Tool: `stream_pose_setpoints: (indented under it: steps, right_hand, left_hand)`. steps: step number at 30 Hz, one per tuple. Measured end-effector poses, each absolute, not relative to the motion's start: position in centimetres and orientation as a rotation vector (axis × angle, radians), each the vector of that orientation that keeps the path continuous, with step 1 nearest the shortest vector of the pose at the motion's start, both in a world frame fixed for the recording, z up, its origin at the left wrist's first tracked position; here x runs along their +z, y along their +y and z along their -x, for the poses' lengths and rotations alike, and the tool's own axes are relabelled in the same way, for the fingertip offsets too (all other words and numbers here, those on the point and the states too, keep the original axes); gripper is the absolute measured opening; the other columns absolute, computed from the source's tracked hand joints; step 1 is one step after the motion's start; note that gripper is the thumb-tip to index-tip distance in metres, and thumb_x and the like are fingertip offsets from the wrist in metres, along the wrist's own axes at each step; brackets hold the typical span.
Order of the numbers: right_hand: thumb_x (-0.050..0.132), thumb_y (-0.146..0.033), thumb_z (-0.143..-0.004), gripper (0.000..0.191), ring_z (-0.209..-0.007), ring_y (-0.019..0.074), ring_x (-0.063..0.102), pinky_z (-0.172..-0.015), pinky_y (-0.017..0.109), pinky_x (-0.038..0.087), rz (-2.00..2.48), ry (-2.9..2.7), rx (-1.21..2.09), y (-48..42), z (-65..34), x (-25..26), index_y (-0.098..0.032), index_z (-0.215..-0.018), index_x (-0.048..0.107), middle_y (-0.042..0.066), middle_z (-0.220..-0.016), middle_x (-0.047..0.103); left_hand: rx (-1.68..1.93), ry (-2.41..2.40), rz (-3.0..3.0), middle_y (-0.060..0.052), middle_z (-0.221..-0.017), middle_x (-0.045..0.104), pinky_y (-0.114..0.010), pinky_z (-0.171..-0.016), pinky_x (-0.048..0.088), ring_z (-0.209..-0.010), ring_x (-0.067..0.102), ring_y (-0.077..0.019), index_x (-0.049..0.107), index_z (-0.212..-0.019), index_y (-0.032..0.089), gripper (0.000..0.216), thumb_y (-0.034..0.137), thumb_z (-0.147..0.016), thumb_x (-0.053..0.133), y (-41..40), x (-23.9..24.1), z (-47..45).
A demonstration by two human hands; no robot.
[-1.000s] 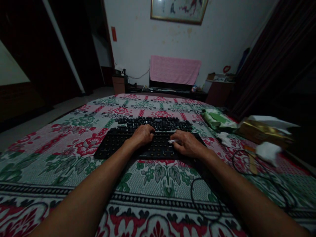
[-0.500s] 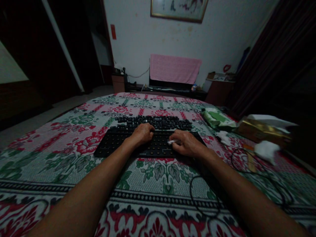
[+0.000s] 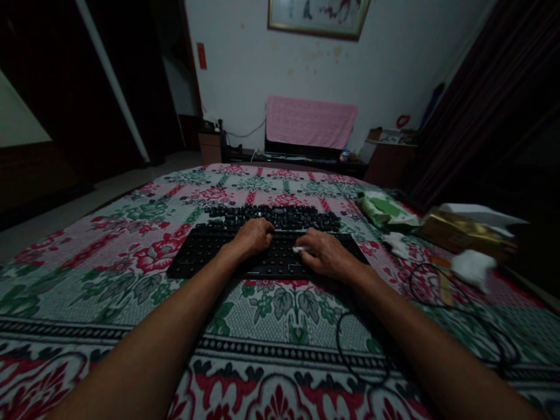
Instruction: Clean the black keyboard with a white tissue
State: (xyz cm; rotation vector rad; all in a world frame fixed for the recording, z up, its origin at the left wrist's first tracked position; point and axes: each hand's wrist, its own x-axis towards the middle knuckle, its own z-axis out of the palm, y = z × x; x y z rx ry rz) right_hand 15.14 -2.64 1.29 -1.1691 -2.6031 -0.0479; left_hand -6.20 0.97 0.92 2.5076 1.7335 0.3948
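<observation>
A black keyboard base (image 3: 196, 254) with its keycaps off lies on a floral bedspread (image 3: 131, 280). A heap of loose black keycaps (image 3: 284, 216) sits just behind it. My left hand (image 3: 251, 238) rests curled on the middle of the base, fingers pressed down on it. My right hand (image 3: 326, 254) is closed in a pinch on a small white wipe (image 3: 301, 249) that touches the base's right half.
A green packet (image 3: 385, 211) and white tissues (image 3: 470, 265) lie to the right, beside a gold box (image 3: 464, 233). A black cable (image 3: 363, 350) loops over the bedspread near my right forearm. A pink-covered unit (image 3: 310, 122) stands against the far wall.
My right hand has slid the white wipe slightly left along the keyboard base. My left hand has stayed in place.
</observation>
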Motion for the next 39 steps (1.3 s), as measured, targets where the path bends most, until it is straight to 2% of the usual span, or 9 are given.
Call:
stream_pose_setpoints:
  steps: [15,24,29,35,39]
  right_hand:
    - [0.047,-0.015,-0.078,0.022,-0.076,0.0157,0.05,-0.07,0.026,0.038,1.071,-2.577,0.001,-2.9,-15.5,0.7,-0.015,-0.094,0.061,0.005,-0.082,0.053]
    - [0.048,-0.019,-0.082,0.019,-0.083,0.0163,0.052,-0.076,0.027,0.04,1.061,-2.55,0.036,-2.9,-15.6,0.3,-0.016,-0.096,0.061,0.006,-0.087,0.054]
    - [0.049,-0.017,-0.08,0.021,-0.079,0.0158,0.051,-0.073,0.026,0.04,1.12,-2.508,-0.003,-2.9,-15.4,-0.1,-0.016,-0.096,0.063,0.006,-0.085,0.054]
    - [0.048,-0.021,-0.083,0.022,-0.082,0.0161,0.051,-0.077,0.028,0.04,1.069,-2.487,0.028,-2.9,-15.7,-0.5,-0.016,-0.099,0.062,0.006,-0.087,0.053]
    - [0.045,-0.021,-0.086,0.023,-0.084,0.0167,0.05,-0.077,0.029,0.04,1.059,-2.465,0.06,-3.4,-15.9,-0.7,-0.017,-0.103,0.06,0.006,-0.089,0.052]
  left_hand:
    - [0.397,1.728,-2.533,-0.005,-0.114,0.064,-0.028,-0.093,0.043,-0.106,0.058,-0.0201,0.065,-0.109,0.02,0.035,0.022,-0.08,0.046,0.8,0.5,6.4]
    - [0.367,1.811,-2.514,-0.005,-0.107,0.067,-0.026,-0.092,0.044,-0.104,0.059,-0.0191,0.067,-0.101,0.022,0.03,0.019,-0.08,0.046,0.1,0.8,5.7]
    - [0.367,1.847,-2.493,-0.008,-0.107,0.065,-0.027,-0.091,0.043,-0.103,0.058,-0.0189,0.064,-0.101,0.018,0.031,0.021,-0.085,0.038,-1.3,0.7,4.9]
    - [0.395,1.855,-2.481,-0.008,-0.112,0.061,-0.027,-0.094,0.042,-0.107,0.056,-0.0184,0.06,-0.105,0.016,0.032,0.02,-0.085,0.035,-2.5,0.5,4.3]
    - [0.328,1.767,-2.509,-0.007,-0.114,0.061,-0.028,-0.093,0.042,-0.107,0.056,-0.0199,0.06,-0.107,0.019,0.032,0.028,-0.084,0.041,-2.0,1.3,5.2]
